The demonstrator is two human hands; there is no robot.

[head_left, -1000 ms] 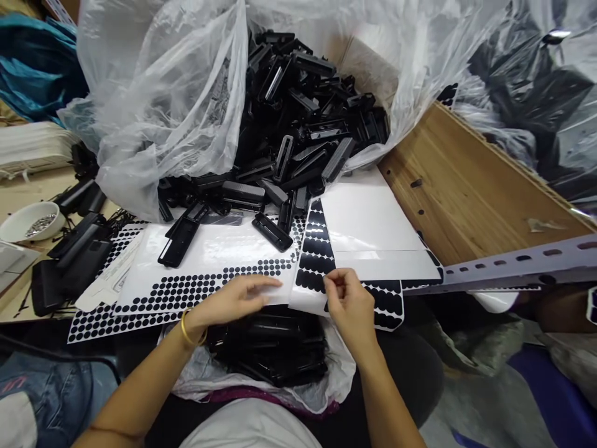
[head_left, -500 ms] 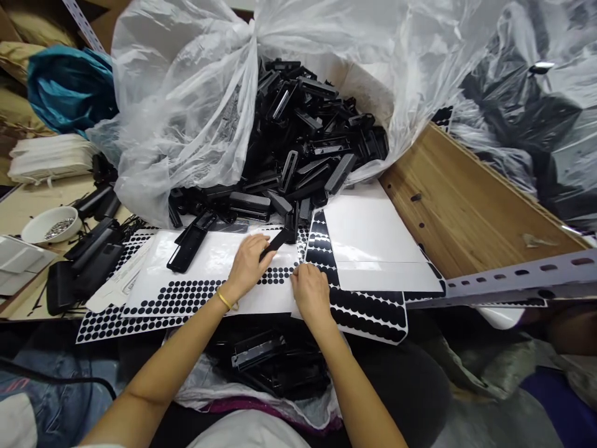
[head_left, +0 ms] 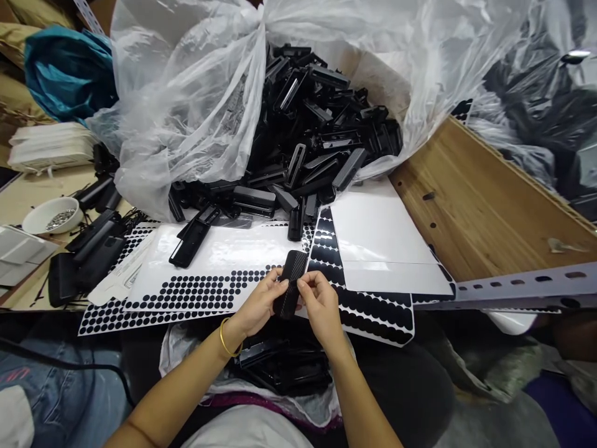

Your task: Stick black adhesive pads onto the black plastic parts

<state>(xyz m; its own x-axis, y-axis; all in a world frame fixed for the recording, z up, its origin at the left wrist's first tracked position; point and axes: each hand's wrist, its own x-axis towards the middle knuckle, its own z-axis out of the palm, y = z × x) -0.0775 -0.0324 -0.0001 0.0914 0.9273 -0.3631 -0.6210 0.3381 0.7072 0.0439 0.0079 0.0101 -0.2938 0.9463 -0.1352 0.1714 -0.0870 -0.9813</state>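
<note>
A long black plastic part (head_left: 293, 274) with a woven-looking textured face is held upright between my hands, in front of the sheets. Thumb and fingers of my left hand (head_left: 258, 306) close on its left side; a yellow bangle circles that wrist. My right hand (head_left: 321, 306) pinches at its right edge, and whether a small sticker is in that pinch is hidden. Under and beyond them lies a white sheet (head_left: 252, 249) with rows of round black stickers (head_left: 196, 292). Another black part (head_left: 193, 239) rests on this sheet to the left.
A large heap of black parts (head_left: 321, 118) spills from a clear plastic bag (head_left: 186, 93). Sheets of black dots (head_left: 373, 314) and a white sheet (head_left: 382, 230) lie right, beside a wooden board (head_left: 494, 205). A white bowl (head_left: 35, 221) of small metal pieces stands left. More parts fill a bag (head_left: 289, 370) below.
My left hand has brought the black part back from the heap's edge toward me and turned its textured face up. My right hand has come off the sticker sheet onto the part's edge.
</note>
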